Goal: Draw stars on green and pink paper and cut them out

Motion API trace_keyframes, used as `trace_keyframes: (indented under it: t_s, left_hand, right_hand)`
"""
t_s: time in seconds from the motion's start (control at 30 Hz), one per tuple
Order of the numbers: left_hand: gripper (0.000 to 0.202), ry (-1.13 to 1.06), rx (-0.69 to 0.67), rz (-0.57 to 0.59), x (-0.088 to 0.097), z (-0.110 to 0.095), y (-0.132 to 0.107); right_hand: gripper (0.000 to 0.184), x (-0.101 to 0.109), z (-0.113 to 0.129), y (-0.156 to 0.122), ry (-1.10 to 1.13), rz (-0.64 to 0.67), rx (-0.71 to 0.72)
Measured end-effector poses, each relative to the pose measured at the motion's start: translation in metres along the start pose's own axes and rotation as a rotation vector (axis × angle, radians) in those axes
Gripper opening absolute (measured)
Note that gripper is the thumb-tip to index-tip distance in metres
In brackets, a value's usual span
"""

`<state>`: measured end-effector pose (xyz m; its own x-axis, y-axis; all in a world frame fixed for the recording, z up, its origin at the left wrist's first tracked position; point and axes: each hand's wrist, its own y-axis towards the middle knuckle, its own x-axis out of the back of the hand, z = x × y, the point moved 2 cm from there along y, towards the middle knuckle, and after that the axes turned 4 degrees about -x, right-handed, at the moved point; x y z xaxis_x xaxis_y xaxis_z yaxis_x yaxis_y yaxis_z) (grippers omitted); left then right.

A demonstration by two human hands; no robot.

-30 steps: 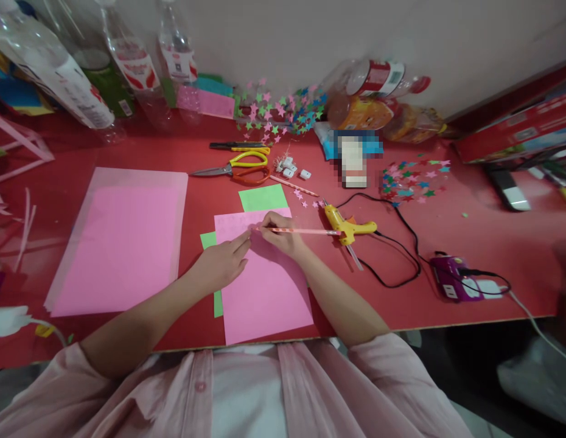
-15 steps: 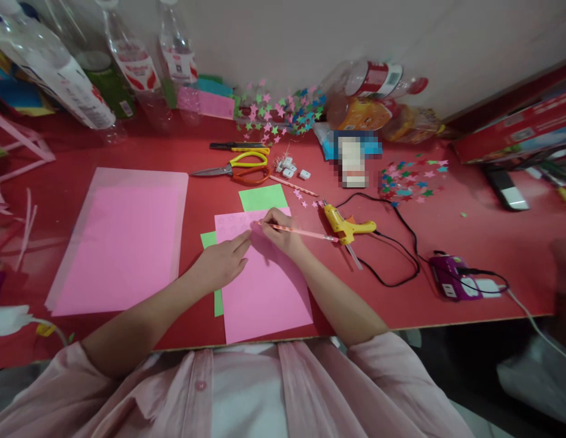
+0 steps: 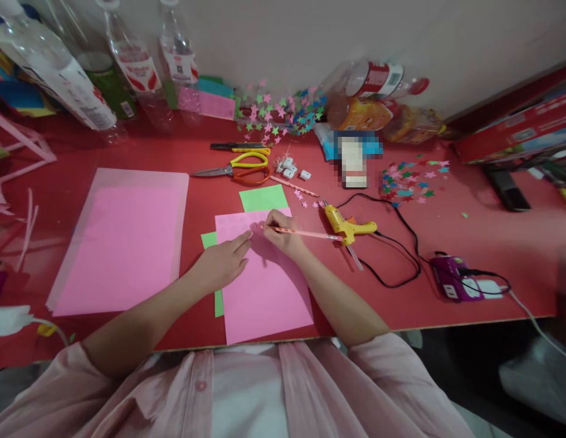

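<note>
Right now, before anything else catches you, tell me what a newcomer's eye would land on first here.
Probably the pink sheet at the near middle of the red table, where the right hand's fingers hold a patterned pencil and the left hand lies flat. Next, perhaps, the big pink paper stack left of it, then the bright yellow glue gun to its right.

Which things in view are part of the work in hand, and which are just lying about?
In use:
pencil, in the right hand
pink sheet, under the left hand
green paper, partly beneath that sheet, probably just backing

Lying about, apparently:
scissors
glue gun
second pencil
pink paper stack
purple power adapter
</note>
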<state>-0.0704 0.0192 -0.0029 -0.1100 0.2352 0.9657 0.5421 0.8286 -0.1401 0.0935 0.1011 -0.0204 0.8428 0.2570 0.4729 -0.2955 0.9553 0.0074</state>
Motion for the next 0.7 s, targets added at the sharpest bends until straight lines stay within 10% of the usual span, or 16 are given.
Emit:
trace_keyframes:
  t_s: [0.7]
  left_hand:
    - [0.043,-0.004,-0.009,-0.037,-0.0033,0.0011,-0.0006]
  right_hand:
    - [0.016,0.0026,-0.0022,-0.0011,-0.025,0.023,0.021]
